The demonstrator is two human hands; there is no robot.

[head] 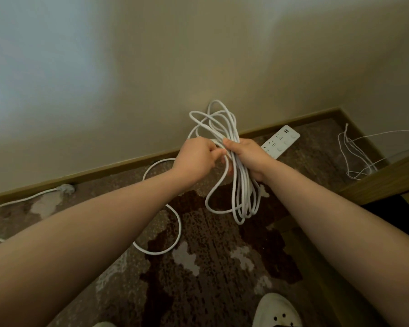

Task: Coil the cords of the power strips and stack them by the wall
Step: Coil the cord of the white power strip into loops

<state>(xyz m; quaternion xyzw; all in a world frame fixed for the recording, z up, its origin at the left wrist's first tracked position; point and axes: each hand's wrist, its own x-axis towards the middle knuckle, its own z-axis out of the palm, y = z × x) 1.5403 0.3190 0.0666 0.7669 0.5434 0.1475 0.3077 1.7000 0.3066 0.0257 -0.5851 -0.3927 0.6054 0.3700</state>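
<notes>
My right hand (246, 154) grips a bundle of white cord loops (242, 197) at its middle, in the air over the carpet. Loops stick up above the fist and hang down below it. My left hand (198, 159) pinches a strand of the same cord right beside the right hand. The loose rest of the cord (176, 223) trails down in a wide curve on the carpet and runs left to a white plug (66, 188) by the skirting board. A white power strip (281, 141) lies on the floor against the wall, partly behind my right hand.
A beige wall with a brown skirting board (118, 165) runs across the back. Thin white wires (354, 154) lie tangled in the right corner beside a wooden edge (387, 175). My white shoe (278, 310) stands on the brown patterned carpet (210, 267) at the bottom.
</notes>
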